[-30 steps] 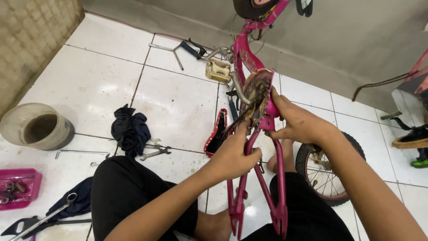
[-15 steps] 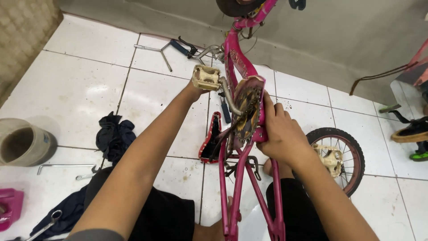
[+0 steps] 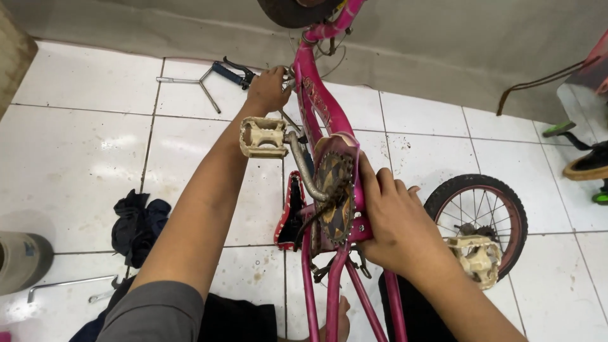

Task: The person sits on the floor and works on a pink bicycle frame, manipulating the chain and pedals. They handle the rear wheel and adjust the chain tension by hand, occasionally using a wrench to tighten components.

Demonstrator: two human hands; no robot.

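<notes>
Both arms reach out; left hand (image 3: 268, 90) and right hand (image 3: 394, 218) grip pink bike frame (image 3: 320, 104).

Bright, even light from overhead. The glossy white floor tiles (image 3: 76, 152) carry pale glare patches toward nine o'clock. Shadows are soft and short under the pink bicycle frame (image 3: 329, 120). Focus is sharp throughout; tile lines bow slightly at the edges.

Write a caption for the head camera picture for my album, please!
Left hand reaches to the floor beside an upturned pink bicycle frame; right hand grips it by the chainring.
</notes>
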